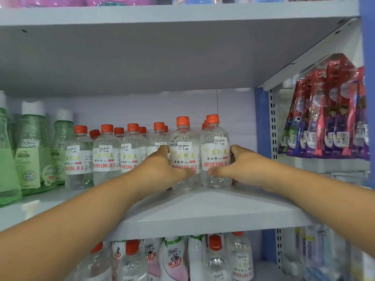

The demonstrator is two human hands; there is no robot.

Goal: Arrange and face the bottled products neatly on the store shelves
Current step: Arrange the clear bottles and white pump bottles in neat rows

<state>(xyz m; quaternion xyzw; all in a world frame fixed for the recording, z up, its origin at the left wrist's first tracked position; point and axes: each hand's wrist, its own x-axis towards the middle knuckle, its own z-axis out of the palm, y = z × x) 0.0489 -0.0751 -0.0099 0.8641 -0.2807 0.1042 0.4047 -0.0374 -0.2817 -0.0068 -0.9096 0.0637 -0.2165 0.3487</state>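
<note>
Bottles in the grip at centre frame: left hand [169, 167] wraps 1 orange-capped bottle [183, 157], right hand [233, 166] wraps its neighbour [215, 155], thumbs across the labels. Both stand upright, touching, at the shelf [203, 209] front, labels outward. Remaining row [107, 155] stretches left, nearer the left hand.

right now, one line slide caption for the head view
Both hands grip two clear orange-capped plastic bottles on the grey metal shelf.

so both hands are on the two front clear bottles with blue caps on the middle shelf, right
Not quite: the caps are orange, not blue. The head view shows the left hand and right hand gripping the two front clear bottles on the middle shelf.
</note>
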